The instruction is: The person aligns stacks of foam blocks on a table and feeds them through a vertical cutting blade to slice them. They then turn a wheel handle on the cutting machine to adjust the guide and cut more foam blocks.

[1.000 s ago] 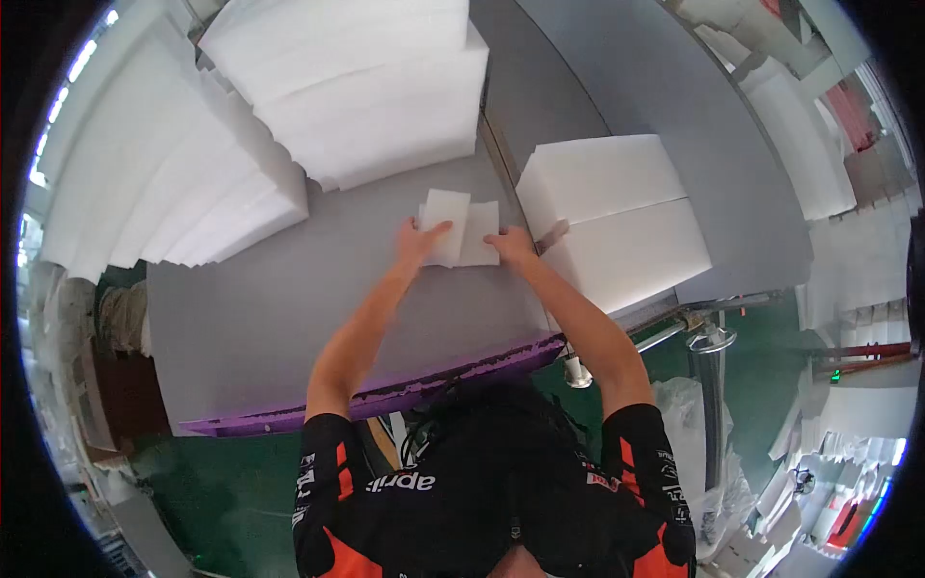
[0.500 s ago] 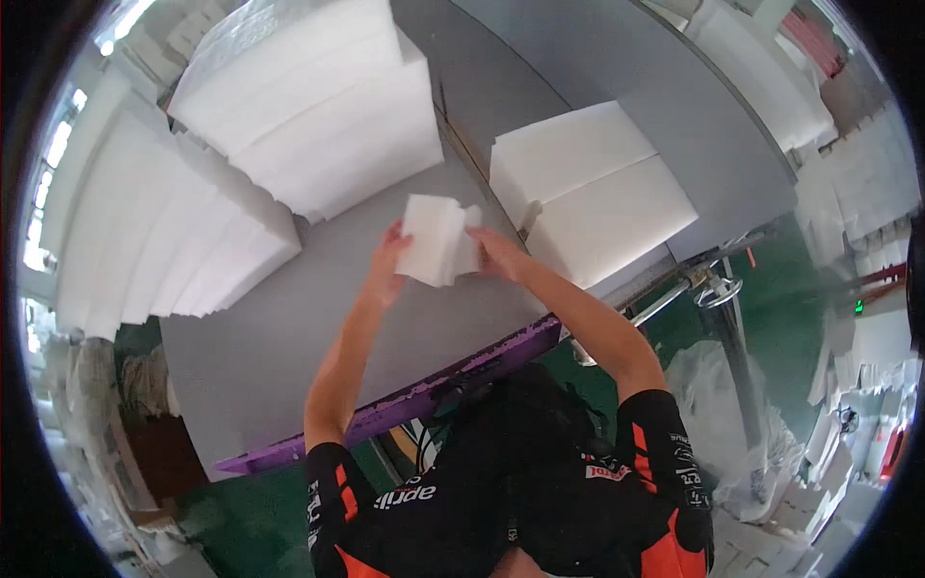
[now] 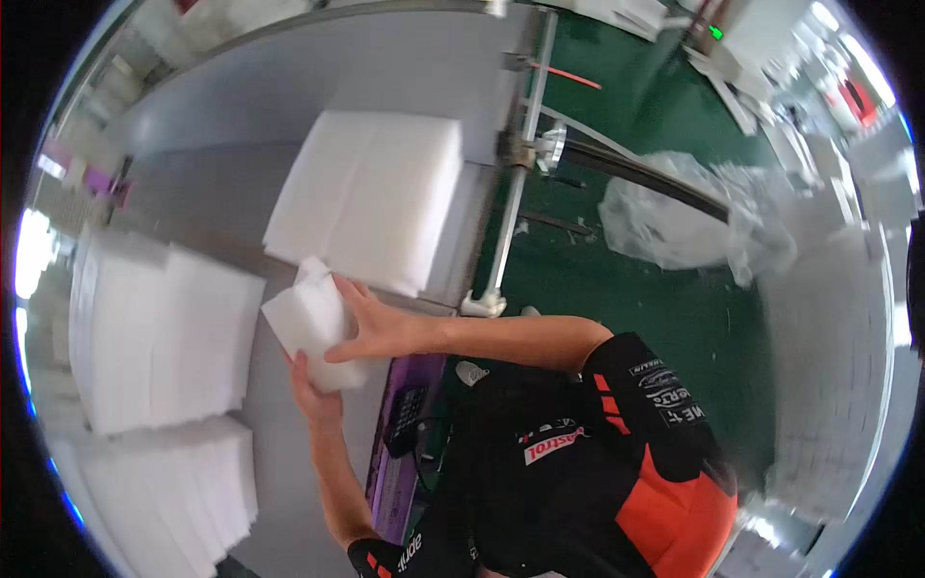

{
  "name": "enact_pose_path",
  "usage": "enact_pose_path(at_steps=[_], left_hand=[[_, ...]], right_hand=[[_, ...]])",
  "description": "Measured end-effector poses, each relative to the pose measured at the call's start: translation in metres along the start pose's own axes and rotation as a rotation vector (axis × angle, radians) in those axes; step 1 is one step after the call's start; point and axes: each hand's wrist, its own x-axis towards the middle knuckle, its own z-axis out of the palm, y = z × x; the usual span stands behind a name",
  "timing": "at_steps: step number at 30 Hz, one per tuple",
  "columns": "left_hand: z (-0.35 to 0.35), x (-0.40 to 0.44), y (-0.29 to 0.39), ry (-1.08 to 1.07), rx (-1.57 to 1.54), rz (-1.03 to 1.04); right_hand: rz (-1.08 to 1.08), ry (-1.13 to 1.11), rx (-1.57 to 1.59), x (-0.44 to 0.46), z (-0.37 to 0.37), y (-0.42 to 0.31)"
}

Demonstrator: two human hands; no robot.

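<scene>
Between my two hands is a small white foam block (image 3: 318, 323), with a narrower foam part standing up at its far end. My left hand (image 3: 316, 393) grips its near lower side, thumb on the face. My right hand (image 3: 381, 323) is wrapped over its right side, with thumb and fingers spread along it. Whether it is one piece or several pressed together, I cannot tell. Just beyond the held block, a large white foam stack (image 3: 371, 197) lies on the grey table (image 3: 289, 482).
More white foam stacks (image 3: 164, 337) stand on the left, with another pile (image 3: 173, 491) nearer me. A black keypad device (image 3: 409, 416) sits at the purple table edge (image 3: 393, 482). To the right are a metal rail (image 3: 514, 212), a clear plastic bag (image 3: 665, 212) and green floor (image 3: 568, 275).
My view has turned to the right, so the table appears rotated. Both hands still hold the foam block, now close to the large foam stack, and my right hand reaches further over it.
</scene>
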Motion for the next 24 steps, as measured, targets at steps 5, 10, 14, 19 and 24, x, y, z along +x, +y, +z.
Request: enact_pose_path(at_steps=[5, 10, 14, 19, 24], left_hand=[[0.112, -0.010, -0.042, -0.358, 0.183, 0.087], [0.243, -0.013, -0.107, -0.593, 0.287, 0.041], [0.324, -0.007, -0.151, -0.936, 0.395, -0.105], [0.357, -0.013, -0.202, -1.076, 0.543, -0.360], [0.358, -0.023, -0.228, -0.985, 0.713, -0.492]], right_hand=[[-0.128, 0.264, 0.218, -0.074, -0.089, 0.016], [-0.115, 0.438, 0.791, -0.167, -0.207, 0.104], [-0.150, 0.943, 1.167, -0.261, -0.354, 0.161], [-0.212, 1.306, 0.931, -0.392, -0.563, 0.198], [-0.165, 1.486, 0.862, -0.484, -0.694, 0.216]])
